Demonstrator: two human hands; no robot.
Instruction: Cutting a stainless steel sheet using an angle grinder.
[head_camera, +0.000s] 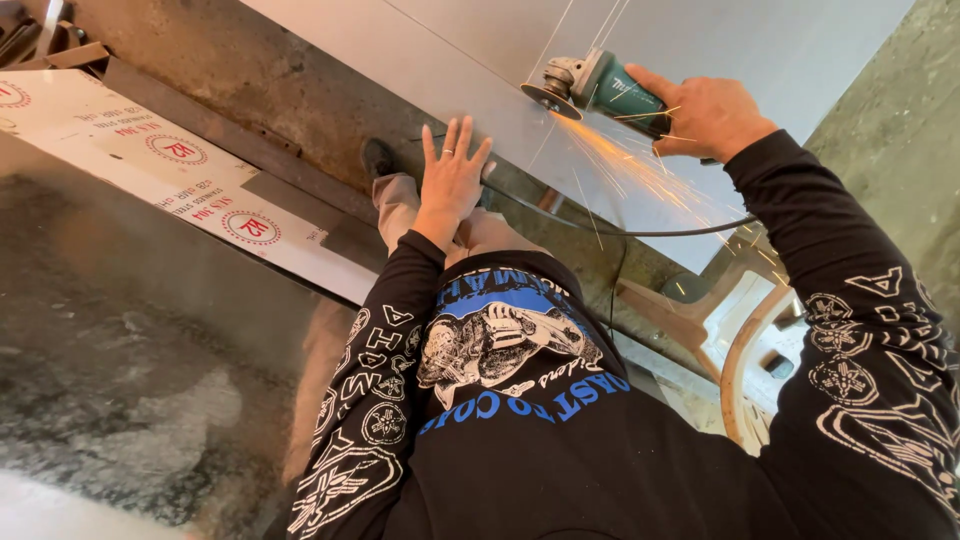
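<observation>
My right hand (708, 115) grips a teal angle grinder (600, 88) by its body. Its disc (548, 97) meets a large grey metal sheet (700, 40) along a thin marked line, and orange sparks (640, 170) spray down toward me. My left hand (452, 178) lies flat with fingers spread on the near edge of the same sheet, left of the disc. A black power cord (620, 230) runs from the grinder across below the sheet. Both arms wear black sleeves with white prints.
A second metal sheet (150, 150) with white film and round red stamps lies at the left, over a dull shiny sheet (130, 350). A wooden stool or frame (740, 330) stands at the lower right. My shoe (377, 158) rests on the concrete floor (890, 140).
</observation>
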